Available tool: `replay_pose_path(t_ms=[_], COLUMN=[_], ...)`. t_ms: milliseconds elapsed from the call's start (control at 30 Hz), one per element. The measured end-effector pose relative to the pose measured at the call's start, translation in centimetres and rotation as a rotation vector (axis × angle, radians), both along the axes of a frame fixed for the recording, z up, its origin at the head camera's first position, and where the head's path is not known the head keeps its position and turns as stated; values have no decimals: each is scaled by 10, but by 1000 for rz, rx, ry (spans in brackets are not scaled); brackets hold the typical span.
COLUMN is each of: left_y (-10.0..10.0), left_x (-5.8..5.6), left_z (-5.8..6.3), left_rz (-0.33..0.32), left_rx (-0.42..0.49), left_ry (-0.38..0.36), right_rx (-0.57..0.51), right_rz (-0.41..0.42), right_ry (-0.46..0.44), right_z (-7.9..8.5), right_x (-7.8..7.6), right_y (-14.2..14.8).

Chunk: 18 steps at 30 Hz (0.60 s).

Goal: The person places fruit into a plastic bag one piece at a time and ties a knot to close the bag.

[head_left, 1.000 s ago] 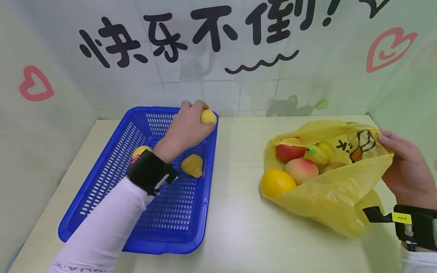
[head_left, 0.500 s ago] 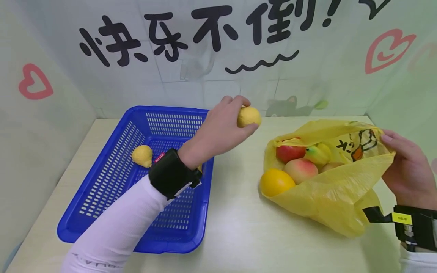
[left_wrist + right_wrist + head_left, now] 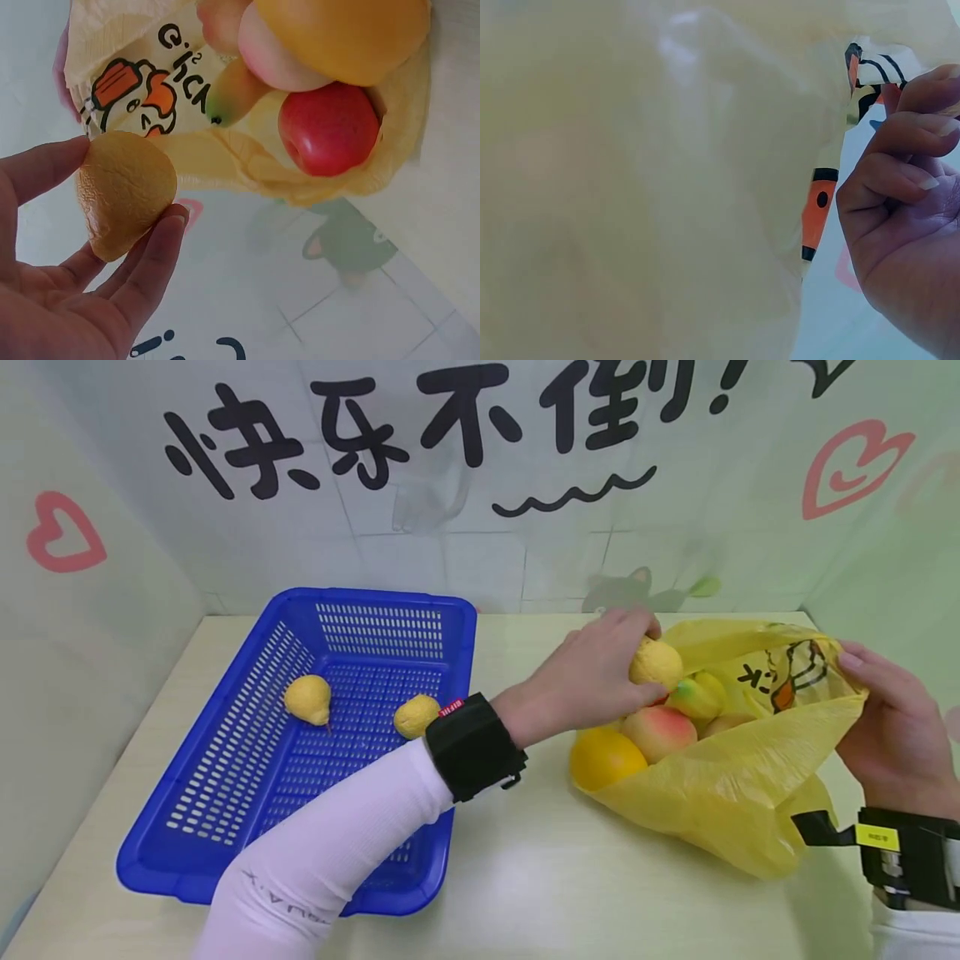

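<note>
Bright, even, soft light in the head view; dimmer, hazier wrist views.
A pale sheen lies on the light wood-toned tabletop (image 3: 517, 852), with soft grey shade beside the translucent yellow plastic bag (image 3: 720, 810), whose creases catch small highlights. The wide lens makes the pale printed wall (image 3: 480, 560) lean outward toward the sides. The left wrist view is muted, yet texture shows clearly on the wrinkled yellow fruit (image 3: 126, 191), and the glossy red apple (image 3: 328, 129) carries a faint highlight. In the right wrist view, the bag is a close, out-of-focus blur with whitish glare; the right hand (image 3: 900, 195) looks sharper.
</note>
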<state>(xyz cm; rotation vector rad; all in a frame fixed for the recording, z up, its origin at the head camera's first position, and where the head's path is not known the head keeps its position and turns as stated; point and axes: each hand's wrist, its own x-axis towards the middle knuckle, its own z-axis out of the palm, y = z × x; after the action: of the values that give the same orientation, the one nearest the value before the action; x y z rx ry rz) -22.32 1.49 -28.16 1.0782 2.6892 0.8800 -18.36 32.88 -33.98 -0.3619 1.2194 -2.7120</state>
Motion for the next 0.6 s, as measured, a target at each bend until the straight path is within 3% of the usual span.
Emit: replay_pose_path(t_ms=[300, 600], left_y=[25, 34], left_x=[8, 13], left_z=[-23, -43], left_rz=[-42, -111], left_rx=[-160, -250], left_ry=[-43, -1], right_rx=[-63, -50], right_rz=[40, 33], right_ry=[-1, 29], right_z=[-1, -2], right_x=[-2, -2], right_y=[-5, -6])
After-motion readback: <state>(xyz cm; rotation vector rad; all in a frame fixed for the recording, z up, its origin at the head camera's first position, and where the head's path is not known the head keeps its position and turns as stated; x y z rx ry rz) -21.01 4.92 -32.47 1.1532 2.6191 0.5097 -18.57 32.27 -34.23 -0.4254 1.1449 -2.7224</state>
